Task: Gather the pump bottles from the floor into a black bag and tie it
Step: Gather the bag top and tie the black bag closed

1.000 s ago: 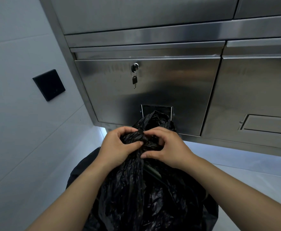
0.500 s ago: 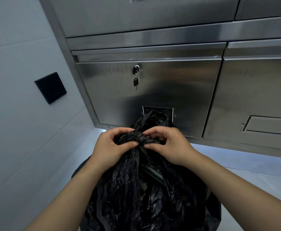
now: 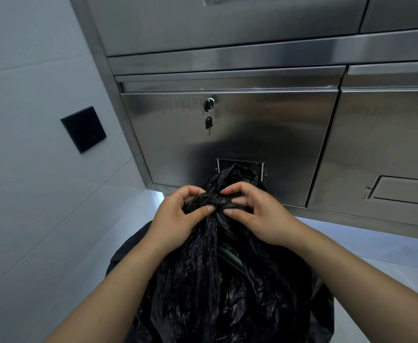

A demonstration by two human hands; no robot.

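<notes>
Gripping the twisted neck of the black bag [image 3: 218,280] with our left hand [image 3: 178,219] and right hand [image 3: 257,216], we hold it near a steel cabinet [image 3: 252,134], a key [image 3: 208,124] hanging from its lock, a black wall plate [image 3: 83,129] on the pale tiled wall [image 3: 29,194] at left.

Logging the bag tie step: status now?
Left hand and right hand both pinching the gathered neck of the black bag. Knot half formed, not cinched. Nothing in the way.
</notes>
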